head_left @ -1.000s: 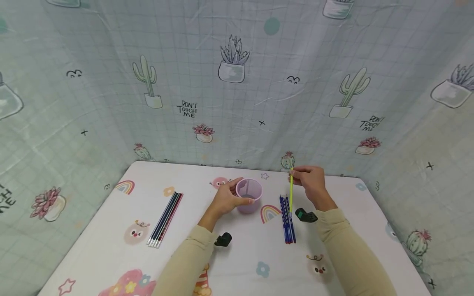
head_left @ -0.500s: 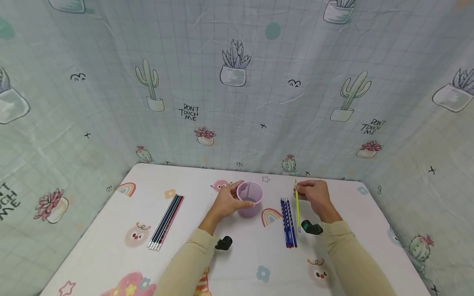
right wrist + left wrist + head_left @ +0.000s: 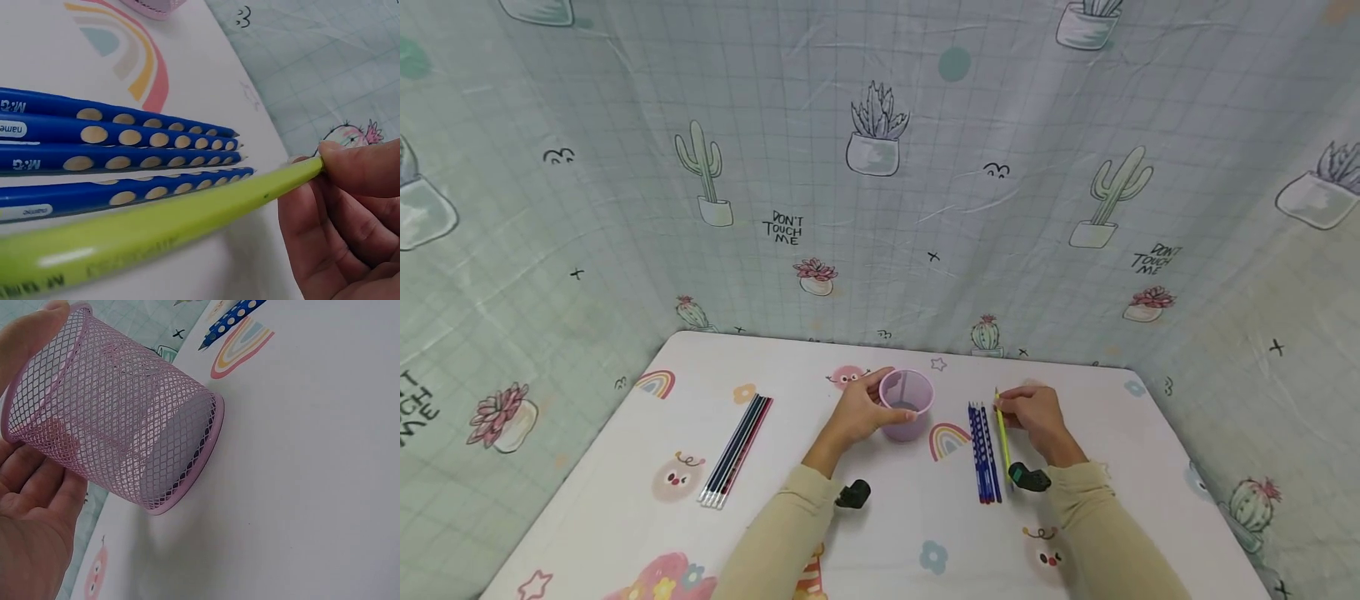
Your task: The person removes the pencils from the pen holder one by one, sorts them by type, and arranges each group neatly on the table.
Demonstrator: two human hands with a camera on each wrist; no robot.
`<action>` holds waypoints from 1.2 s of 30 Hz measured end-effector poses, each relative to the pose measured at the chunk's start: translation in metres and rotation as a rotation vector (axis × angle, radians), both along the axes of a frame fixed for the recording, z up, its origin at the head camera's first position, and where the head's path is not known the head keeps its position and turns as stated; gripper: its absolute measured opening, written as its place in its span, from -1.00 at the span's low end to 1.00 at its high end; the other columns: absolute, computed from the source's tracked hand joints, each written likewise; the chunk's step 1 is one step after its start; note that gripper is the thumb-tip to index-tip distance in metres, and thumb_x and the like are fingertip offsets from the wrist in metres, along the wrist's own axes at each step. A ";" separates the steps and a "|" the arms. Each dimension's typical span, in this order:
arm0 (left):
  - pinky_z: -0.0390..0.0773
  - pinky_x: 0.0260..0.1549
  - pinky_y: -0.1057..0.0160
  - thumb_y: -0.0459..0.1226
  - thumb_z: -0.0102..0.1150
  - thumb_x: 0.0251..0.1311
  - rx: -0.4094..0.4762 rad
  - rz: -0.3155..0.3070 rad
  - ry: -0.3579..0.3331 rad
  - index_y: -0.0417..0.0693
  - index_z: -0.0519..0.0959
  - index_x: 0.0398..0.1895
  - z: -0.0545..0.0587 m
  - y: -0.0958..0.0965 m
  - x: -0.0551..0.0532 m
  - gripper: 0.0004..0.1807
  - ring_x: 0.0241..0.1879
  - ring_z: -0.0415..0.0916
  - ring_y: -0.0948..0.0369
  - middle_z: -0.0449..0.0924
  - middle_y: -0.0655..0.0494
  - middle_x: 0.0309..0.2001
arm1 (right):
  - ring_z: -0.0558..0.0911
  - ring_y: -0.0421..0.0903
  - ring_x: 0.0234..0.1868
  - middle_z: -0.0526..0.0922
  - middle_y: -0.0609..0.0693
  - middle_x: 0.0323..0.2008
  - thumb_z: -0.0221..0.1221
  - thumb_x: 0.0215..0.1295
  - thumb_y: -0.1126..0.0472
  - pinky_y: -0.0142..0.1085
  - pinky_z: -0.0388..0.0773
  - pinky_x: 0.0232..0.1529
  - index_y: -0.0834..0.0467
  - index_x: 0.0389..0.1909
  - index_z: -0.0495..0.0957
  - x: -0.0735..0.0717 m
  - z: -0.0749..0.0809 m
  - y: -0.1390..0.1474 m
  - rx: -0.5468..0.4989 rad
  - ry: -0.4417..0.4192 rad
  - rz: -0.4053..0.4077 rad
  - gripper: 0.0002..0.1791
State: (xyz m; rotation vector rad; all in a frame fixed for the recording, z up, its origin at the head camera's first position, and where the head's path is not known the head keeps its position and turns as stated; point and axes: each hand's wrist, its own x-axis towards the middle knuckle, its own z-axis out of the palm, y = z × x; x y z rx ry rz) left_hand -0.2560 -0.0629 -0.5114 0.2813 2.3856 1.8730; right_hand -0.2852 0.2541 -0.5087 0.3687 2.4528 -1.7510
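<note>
My left hand [image 3: 856, 407] holds a pink mesh pen cup [image 3: 119, 406] near its rim, with the thumb at the near side and the fingers behind. The cup stands in the middle of the table, and nothing shows inside it. My right hand [image 3: 1036, 414] pinches a yellow-green pencil [image 3: 156, 231] near its far end between thumb and fingers. This pencil [image 3: 1003, 437] lies low over the table, just right of a row of several blue dotted pencils [image 3: 979, 454]. The blue pencils' sharpened ends point to the back.
Several dark pencils [image 3: 730, 457] and a red one [image 3: 747, 450] lie in a row on the left of the printed white tablecloth [image 3: 820, 358]. A patterned cloth wall [image 3: 880, 217] rises behind and at both sides. Black wrist cameras [image 3: 853, 493] sit below the hands.
My right hand has moved the yellow-green pencil from over the blue pencils to their right, then lowered it toward the table. The left hand and cup have stayed in place.
</note>
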 end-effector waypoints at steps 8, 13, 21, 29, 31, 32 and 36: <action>0.58 0.34 -0.01 -0.13 0.68 -0.03 -0.020 0.026 0.011 -0.09 0.37 0.53 0.000 -0.006 -0.001 0.01 0.32 0.57 0.00 0.60 -0.03 0.33 | 0.63 -0.24 -0.49 0.75 0.00 -0.41 0.35 0.28 0.36 -0.39 0.63 -0.46 0.44 -0.08 0.71 -0.004 -0.016 -0.007 0.057 0.015 0.040 -0.74; 0.58 0.34 0.00 -0.14 0.67 -0.03 -0.023 0.027 0.009 -0.09 0.38 0.52 -0.002 -0.007 -0.001 0.00 0.32 0.57 0.00 0.60 -0.02 0.33 | 0.66 -0.21 -0.45 0.79 0.11 -0.31 0.34 0.28 0.31 -0.40 0.64 -0.42 0.40 -0.07 0.72 -0.004 -0.020 -0.011 0.144 0.010 0.077 -0.73; 0.61 0.31 0.05 -0.13 0.68 -0.04 -0.005 -0.007 0.019 -0.10 0.39 0.52 -0.004 -0.004 -0.003 0.01 0.32 0.57 -0.02 0.59 -0.05 0.34 | 0.69 -0.16 -0.45 0.80 0.18 -0.30 0.38 0.22 0.30 -0.37 0.60 -0.44 0.37 -0.16 0.73 -0.003 -0.020 -0.013 0.252 0.020 0.064 -0.77; 0.59 0.33 0.01 -0.13 0.69 -0.07 -0.010 0.000 0.018 -0.04 0.42 0.50 -0.005 -0.001 -0.004 -0.01 0.31 0.59 0.00 0.61 -0.01 0.33 | 0.65 -0.15 -0.49 0.77 0.15 -0.38 0.38 0.16 0.35 -0.37 0.57 -0.51 0.37 -0.24 0.72 -0.004 -0.021 -0.012 0.330 0.042 0.059 -0.82; 0.60 0.33 0.02 -0.14 0.69 -0.05 -0.012 -0.002 0.024 -0.04 0.42 0.50 -0.005 -0.001 -0.004 -0.02 0.30 0.59 0.01 0.62 -0.01 0.32 | 0.65 -0.15 -0.49 0.76 0.15 -0.37 0.38 0.17 0.35 -0.36 0.59 -0.51 0.37 -0.24 0.71 -0.004 -0.021 -0.013 0.325 0.040 0.058 -0.82; 0.60 0.33 0.02 -0.14 0.68 -0.05 -0.012 -0.002 0.026 -0.05 0.42 0.50 -0.005 -0.002 -0.004 -0.02 0.30 0.60 0.01 0.62 -0.01 0.32 | 0.66 -0.15 -0.48 0.76 0.16 -0.36 0.38 0.18 0.35 -0.35 0.59 -0.50 0.37 -0.24 0.70 -0.004 -0.020 -0.013 0.323 0.040 0.056 -0.82; 0.59 0.33 0.01 -0.16 0.66 0.00 -0.010 -0.002 0.029 -0.09 0.39 0.52 -0.005 0.000 -0.004 -0.03 0.31 0.58 0.00 0.60 -0.03 0.33 | 0.65 -0.14 -0.47 0.76 0.16 -0.35 0.37 0.20 0.35 -0.36 0.58 -0.49 0.36 -0.23 0.69 -0.004 -0.019 -0.013 0.336 0.042 0.057 -0.83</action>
